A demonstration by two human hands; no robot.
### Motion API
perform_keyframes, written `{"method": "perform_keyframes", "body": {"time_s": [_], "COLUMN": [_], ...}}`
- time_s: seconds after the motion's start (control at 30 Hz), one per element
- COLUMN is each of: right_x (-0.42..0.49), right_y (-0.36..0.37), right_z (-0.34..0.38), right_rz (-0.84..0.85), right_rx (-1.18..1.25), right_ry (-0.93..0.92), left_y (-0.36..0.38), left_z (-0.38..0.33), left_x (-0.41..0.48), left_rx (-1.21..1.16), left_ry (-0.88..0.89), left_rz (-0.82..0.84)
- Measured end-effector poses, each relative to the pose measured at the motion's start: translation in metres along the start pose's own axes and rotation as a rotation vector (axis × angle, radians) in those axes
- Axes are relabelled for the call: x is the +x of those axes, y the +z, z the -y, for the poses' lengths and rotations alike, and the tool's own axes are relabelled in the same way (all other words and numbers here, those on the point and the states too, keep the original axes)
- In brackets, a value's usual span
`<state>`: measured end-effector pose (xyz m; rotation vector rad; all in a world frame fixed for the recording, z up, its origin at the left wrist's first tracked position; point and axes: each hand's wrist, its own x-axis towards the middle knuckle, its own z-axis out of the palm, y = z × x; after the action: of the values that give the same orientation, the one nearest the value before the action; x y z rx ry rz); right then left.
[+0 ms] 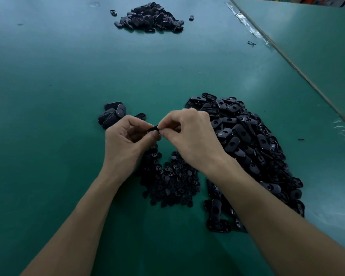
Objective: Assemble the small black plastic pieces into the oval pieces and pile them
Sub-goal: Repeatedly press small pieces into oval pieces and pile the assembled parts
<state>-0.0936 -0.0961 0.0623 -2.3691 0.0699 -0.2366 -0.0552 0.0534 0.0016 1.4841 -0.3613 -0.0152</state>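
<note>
My left hand (pixel 126 138) and my right hand (pixel 189 134) meet above the table, both pinching one black piece (pixel 154 128) between thumbs and fingertips; most of it is hidden by the fingers. Below the hands lies a heap of small black plastic pieces (pixel 171 180). A large heap of oval pieces (pixel 247 140) spreads to the right, partly under my right forearm. A small pile of oval pieces (pixel 112 114) sits just left of my left hand.
Another big pile of black pieces (pixel 149 17) lies at the far end of the green table (pixel 58 96), with stray pieces beside it. A seam with clear tape (pixel 253 31) runs diagonally at the right. A loose black bit (pixel 251 44) lies near it.
</note>
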Motion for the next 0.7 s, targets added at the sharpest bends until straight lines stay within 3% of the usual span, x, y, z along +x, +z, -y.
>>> {"method": "perform_keyframes", "body": {"time_s": [0.43, 0.7], "right_x": [0.0, -0.0034], "right_y": [0.001, 0.0034], "right_z": [0.0061, 0.0096], "right_rz": [0.044, -0.028], "right_rx": [-0.008, 0.006], "right_ry": [0.0, -0.055], "left_y": [0.0013, -0.0006], "left_z": [-0.0031, -0.0038], "left_x": [-0.0003, 0.0004], "left_rx": [-0.043, -0.077], "left_ry": [-0.018, -0.047], "left_rz": [-0.014, -0.041]}}
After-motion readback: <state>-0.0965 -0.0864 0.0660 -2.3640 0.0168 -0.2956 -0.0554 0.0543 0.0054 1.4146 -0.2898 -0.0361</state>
